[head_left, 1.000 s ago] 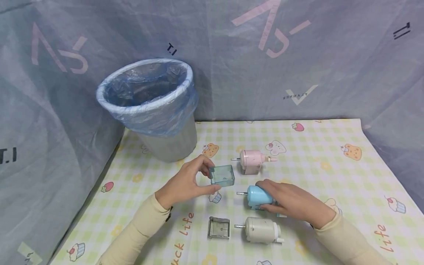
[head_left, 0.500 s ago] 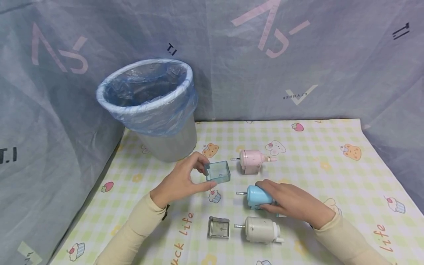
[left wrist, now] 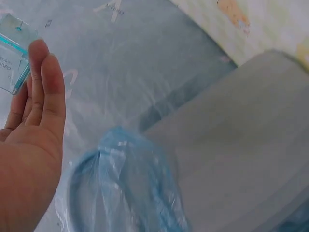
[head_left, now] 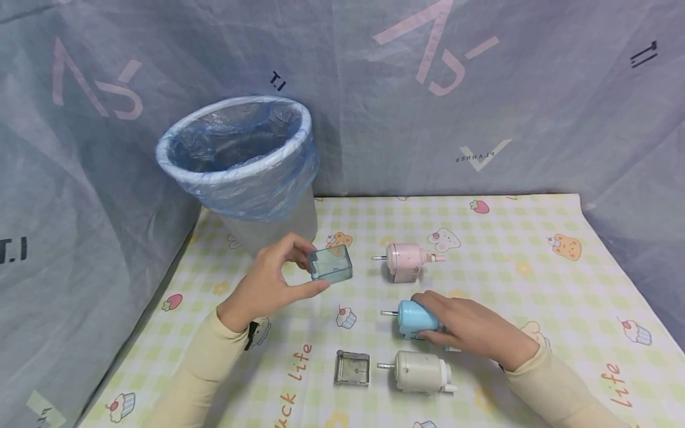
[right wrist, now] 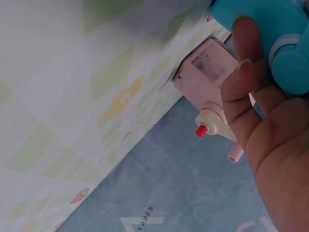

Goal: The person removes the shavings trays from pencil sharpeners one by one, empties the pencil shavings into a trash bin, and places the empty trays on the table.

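My left hand (head_left: 275, 273) pinches a clear teal shavings drawer (head_left: 332, 263) between thumb and fingers, raised in front of the bin; a corner of the drawer (left wrist: 12, 53) shows in the left wrist view. My right hand (head_left: 468, 324) grips the light blue pencil sharpener (head_left: 416, 316), its metal rod pointing left. Behind it stands a pink sharpener (head_left: 405, 261), its drawer in place. Nearer me sits a cream-white sharpener (head_left: 421, 371), with a grey transparent drawer (head_left: 353, 368) on the cloth to its left. The palm side of my right hand covers part of the blue body.
A grey bin (head_left: 278, 229) with a blue plastic liner (head_left: 251, 193) stands at the back left, beyond my left hand. The checked tablecloth (head_left: 535, 321) covers the table. Grey fabric (head_left: 364, 119) hangs behind and at both sides.
My left hand has moved left and away from me with the teal drawer, up toward the bin. My right hand stays on the blue sharpener.
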The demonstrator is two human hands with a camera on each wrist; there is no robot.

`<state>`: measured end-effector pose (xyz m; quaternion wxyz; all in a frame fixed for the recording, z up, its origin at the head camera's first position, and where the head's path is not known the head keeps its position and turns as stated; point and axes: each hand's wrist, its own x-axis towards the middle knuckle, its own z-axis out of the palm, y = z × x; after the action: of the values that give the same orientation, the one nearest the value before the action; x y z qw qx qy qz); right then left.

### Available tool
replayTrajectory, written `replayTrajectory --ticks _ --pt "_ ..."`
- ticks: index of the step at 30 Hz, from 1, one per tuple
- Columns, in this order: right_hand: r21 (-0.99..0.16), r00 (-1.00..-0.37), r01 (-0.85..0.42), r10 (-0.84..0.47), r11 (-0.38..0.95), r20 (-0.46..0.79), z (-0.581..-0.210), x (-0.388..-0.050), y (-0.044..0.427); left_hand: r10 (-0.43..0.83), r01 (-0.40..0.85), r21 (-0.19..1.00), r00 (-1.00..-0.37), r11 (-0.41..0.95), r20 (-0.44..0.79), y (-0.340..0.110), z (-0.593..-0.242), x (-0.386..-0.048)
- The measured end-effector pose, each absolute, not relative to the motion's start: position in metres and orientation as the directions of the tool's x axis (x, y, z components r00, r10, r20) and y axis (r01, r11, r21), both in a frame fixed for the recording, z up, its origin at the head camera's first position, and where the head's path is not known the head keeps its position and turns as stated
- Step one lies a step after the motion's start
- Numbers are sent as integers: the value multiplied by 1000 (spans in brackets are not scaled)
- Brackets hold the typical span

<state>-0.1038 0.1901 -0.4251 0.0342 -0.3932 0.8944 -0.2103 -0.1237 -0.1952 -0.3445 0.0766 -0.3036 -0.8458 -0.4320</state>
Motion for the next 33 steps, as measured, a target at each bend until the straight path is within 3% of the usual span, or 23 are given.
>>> replayTrajectory --ticks 25,33 --pt "-397 -695 -688 -708 608 120 -430 -102 190 383 691 574 -722 439 576 -223 -321 -125" --pt "-396 -693 -691 -709 604 128 -430 -102 191 359 686 573 -725 448 587 -234 -309 -120"
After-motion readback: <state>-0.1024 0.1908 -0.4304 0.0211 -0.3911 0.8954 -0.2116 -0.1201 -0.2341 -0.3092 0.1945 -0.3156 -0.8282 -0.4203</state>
